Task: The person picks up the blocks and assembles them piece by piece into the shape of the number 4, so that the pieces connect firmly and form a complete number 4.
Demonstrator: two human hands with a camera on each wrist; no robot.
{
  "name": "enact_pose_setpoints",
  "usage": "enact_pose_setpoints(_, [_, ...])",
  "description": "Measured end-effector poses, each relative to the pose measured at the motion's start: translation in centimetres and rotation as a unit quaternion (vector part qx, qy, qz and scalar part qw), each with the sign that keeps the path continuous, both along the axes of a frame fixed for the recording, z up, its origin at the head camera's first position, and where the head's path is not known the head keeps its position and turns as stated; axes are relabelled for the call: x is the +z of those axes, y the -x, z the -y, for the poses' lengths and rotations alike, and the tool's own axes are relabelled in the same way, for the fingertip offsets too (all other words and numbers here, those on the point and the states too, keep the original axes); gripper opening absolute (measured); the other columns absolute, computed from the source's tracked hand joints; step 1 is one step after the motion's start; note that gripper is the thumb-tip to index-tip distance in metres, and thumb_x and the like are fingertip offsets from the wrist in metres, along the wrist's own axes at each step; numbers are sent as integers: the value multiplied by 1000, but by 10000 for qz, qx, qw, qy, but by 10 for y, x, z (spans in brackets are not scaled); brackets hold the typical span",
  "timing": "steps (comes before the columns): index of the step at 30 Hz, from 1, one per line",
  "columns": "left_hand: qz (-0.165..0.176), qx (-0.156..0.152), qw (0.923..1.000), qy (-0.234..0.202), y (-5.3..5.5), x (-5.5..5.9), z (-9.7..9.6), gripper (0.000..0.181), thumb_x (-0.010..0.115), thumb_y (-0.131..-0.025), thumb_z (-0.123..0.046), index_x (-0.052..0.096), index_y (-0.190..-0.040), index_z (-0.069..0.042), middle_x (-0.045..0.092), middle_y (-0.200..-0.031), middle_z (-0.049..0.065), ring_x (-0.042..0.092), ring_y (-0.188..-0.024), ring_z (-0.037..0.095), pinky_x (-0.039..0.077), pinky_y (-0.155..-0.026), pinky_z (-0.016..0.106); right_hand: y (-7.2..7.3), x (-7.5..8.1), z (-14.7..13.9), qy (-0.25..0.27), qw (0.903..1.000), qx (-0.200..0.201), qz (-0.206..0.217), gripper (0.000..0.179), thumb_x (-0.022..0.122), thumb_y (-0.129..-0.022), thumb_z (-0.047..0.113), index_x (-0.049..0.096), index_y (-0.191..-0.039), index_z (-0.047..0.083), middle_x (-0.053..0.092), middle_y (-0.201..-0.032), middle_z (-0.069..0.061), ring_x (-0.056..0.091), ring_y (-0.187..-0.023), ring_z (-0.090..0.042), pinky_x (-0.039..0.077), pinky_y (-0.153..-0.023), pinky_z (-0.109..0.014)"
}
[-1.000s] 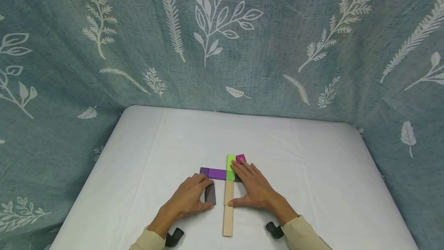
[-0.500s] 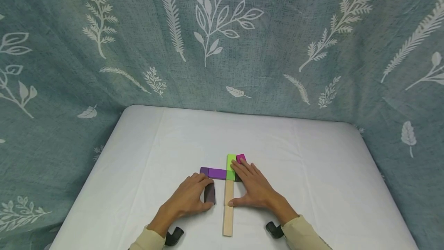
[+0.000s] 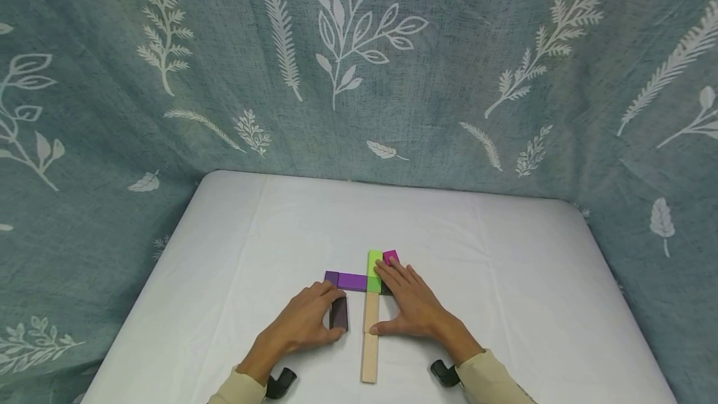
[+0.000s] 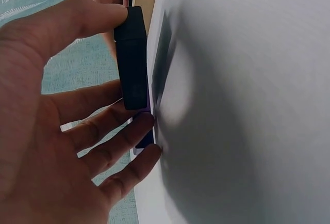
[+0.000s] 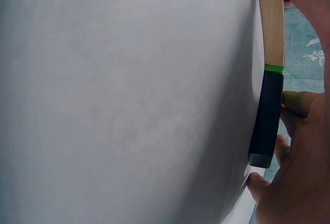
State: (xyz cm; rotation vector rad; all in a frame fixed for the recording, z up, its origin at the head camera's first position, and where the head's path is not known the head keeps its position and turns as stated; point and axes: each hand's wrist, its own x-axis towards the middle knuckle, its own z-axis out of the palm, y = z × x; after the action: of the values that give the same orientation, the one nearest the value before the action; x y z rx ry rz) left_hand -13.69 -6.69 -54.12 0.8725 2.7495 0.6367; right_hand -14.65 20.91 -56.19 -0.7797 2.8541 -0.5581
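Note:
My left hand (image 3: 305, 320) pinches a dark rectangular block (image 4: 131, 59) by its ends, thumb at the near end and fingers at the far one. A shadow falls on the cloth beside it. My right hand (image 3: 412, 304) lies spread over a row of blocks. Its fingertips touch the lime green block (image 3: 374, 259), and its thumb rests by the joint of two pale wooden blocks (image 3: 371, 307). A smaller green block (image 3: 373, 284) joins wood and lime. Leftward from it run a purple block (image 3: 352, 282) and a dark purple one (image 3: 331, 277). My right hand partly covers a black block (image 5: 267, 115).
A magenta block (image 3: 390, 256) sits at the top right of the row, partly behind my right fingers. White cloth covers the table (image 3: 505, 254). Behind it hangs a teal leaf-patterned curtain (image 3: 224, 67). A black device (image 3: 445, 373) is at each wrist.
The dark block in my left hand has tilted very slightly. Both hands otherwise keep their places, and the row of blocks stands as before.

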Motion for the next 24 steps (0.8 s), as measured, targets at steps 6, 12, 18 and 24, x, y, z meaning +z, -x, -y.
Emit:
enact_pose_setpoints(6, [11, -58, 9999, -81, 2, 3, 0, 66, 80, -80, -43, 63, -135, -10, 58, -125, 0, 54, -102, 14, 52, -91, 39, 0, 0, 0, 6, 10000, -12, -9, 122, 66, -70, 84, 27, -161, 14, 21, -167, -2, 13, -154, -25, 14, -123, -53])
enact_pose_setpoints(12, [7, -72, 9999, -128, 5, 7, 1, 66, 80, -80, -42, 63, -135, -11, 58, -127, 0, 55, -104, 15, 52, -93, 40, -1, 1, 0, 9, 10000, -30, -23, 122, 67, -70, 84, 27, -161, 14, 22, -167, -2, 14, -154, -26, 14, -122, -53])
enact_pose_setpoints(18, [-107, -100, 9998, -146, 11, 11, 4, 65, 79, -80, -42, 63, -135, -11, 58, -129, 0, 55, -106, 15, 51, -94, 39, -1, 1, -1, 19, 10000, -5, -49, 121, 67, -70, 84, 28, -161, 14, 22, -167, -2, 14, -154, -26, 15, -122, -54])
enact_pose_setpoints(24, [-220, -86, 9995, -209, 17, 15, 6, 62, 77, -81, -41, 62, -135, -13, 57, -128, -2, 53, -106, 14, 50, -92, 38, -1, 1, -1, 81, 10000, 22, -51, 121, 68, -70, 82, 28, -161, 14, 23, -167, -3, 15, -154, -27, 15, -122, -54])
